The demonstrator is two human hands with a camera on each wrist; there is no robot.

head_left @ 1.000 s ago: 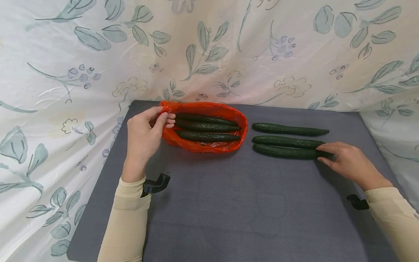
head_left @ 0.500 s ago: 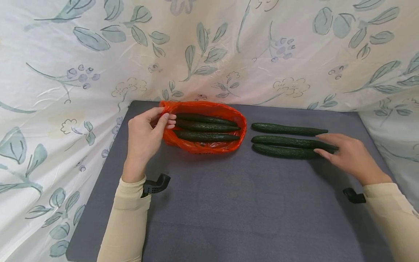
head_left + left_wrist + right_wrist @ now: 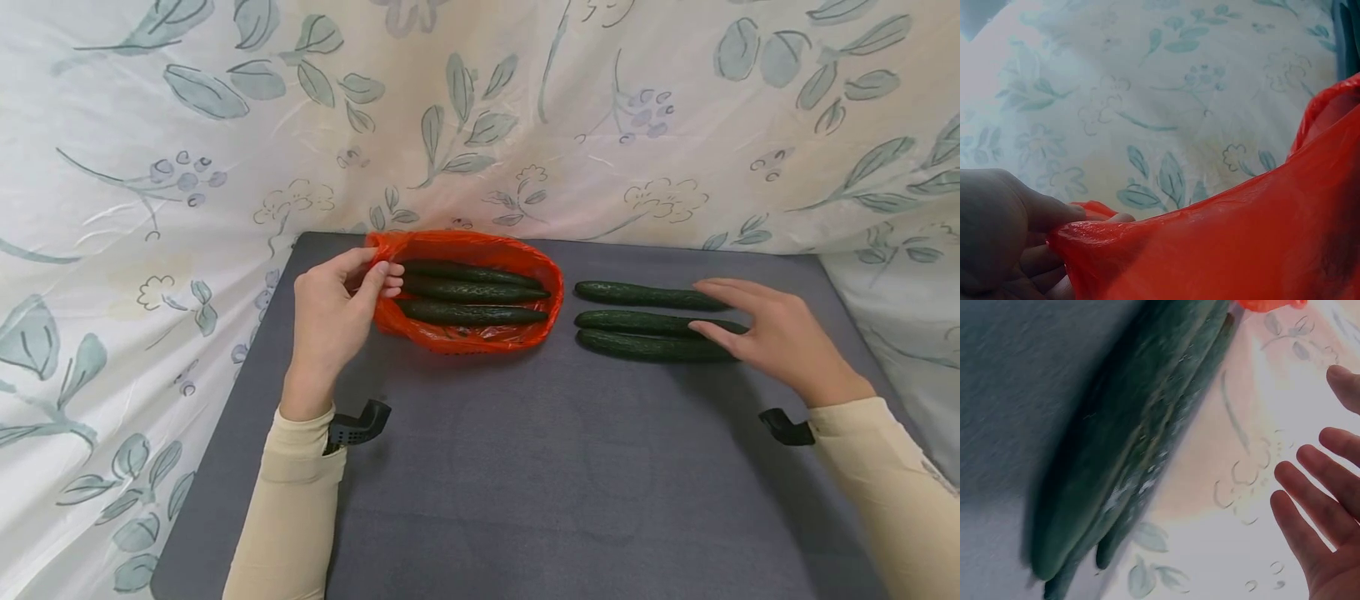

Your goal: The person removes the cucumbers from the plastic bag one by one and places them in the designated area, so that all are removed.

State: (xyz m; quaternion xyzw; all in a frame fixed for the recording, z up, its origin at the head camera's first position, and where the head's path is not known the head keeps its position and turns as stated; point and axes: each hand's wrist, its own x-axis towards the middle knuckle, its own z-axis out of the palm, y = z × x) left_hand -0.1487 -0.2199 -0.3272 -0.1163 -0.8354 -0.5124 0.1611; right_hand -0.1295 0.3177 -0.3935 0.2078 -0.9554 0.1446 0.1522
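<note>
My left hand [image 3: 330,321] pinches the left rim of a red plastic bag [image 3: 551,312], whose mouth gapes upward. In the left wrist view, thumb and fingers hold a gathered fold of the bag [image 3: 1229,244]. Three dark green cucumbers [image 3: 480,314] lie side by side in it. To its right, three more cucumbers [image 3: 645,347] lie on the table, two close together and one cucumber [image 3: 637,294] slightly behind. Over their right ends hovers my right hand [image 3: 783,342], fingers spread and holding nothing. The right wrist view shows its fingers [image 3: 1316,519] apart from the cucumbers [image 3: 1129,437].
The dark grey table [image 3: 525,467] stretches toward the front. A floral-patterned white sheet [image 3: 600,125] hangs behind it and along both sides. Black wrist cameras [image 3: 360,422] sit on both wrists.
My right hand has lifted off the front cucumbers' right ends and moved back and left, over the rear cucumber's end. My left hand keeps its hold on the bag.
</note>
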